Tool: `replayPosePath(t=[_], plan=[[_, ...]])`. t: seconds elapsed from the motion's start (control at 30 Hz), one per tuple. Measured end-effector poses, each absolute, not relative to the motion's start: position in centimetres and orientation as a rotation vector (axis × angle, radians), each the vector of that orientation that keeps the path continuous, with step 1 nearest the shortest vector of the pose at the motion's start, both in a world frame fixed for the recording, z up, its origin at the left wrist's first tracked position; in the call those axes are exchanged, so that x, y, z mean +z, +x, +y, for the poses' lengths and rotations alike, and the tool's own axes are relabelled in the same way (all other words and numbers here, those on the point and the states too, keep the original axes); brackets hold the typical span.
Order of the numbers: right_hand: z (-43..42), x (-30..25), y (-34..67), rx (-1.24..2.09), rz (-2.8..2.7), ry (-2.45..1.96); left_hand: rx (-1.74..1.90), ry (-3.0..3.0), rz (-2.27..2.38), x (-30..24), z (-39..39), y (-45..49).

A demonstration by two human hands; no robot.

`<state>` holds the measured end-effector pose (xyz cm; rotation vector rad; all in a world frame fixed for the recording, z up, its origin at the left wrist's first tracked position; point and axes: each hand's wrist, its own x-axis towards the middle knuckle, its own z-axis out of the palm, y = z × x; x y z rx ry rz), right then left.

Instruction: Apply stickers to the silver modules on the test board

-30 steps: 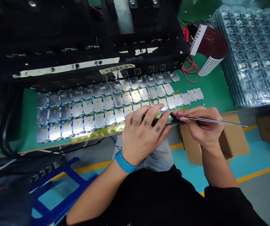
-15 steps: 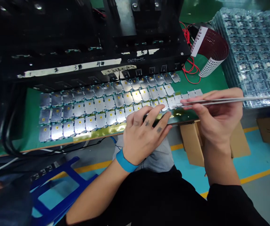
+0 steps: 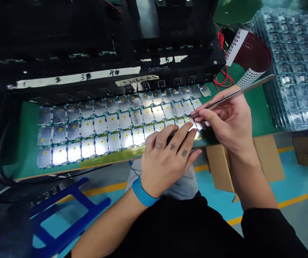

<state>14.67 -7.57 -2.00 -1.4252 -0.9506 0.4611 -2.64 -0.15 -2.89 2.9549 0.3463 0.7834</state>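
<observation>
Three rows of small circuit boards with silver metal faces and yellow dots lie along the green mat. My left hand, a blue band on its wrist, rests over the front row near its right end. Its fingers are a little bent and apart, and the fingertips reach the boards there. In my right hand a pair of metal tweezers is pinched between thumb and fingers. The tweezers' tips point down-left at a board just beyond my left fingertips; whether they grip anything I cannot make out.
Behind the boards stands a black machine with switches and labelled tape. Red wire and a curled perforated sheet lie to the right, beside stacked clear trays. Below are cardboard boxes and a blue frame.
My right hand has moved left and the tweezers have turned, their back end now higher and their tips further left over the boards. My left hand stays nearly in place.
</observation>
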Motion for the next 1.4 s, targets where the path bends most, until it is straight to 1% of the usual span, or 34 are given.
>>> replayPosePath(t=[0.63,1.07,1.4], plan=[[-7.47,-1.85,14.54,0.416,-0.966,-1.497,0.749,2.923,0.335,-2.55,-0.2,-2.54],[-7.49,-1.52,14.81,0.486,-0.945,-1.479,0.754,2.929,0.356,-2.47,-0.22,-2.43],[-7.45,-1.4,14.79,0.438,-0.961,-1.474,0.722,2.916,0.373,-2.42,-0.29,-2.44]])
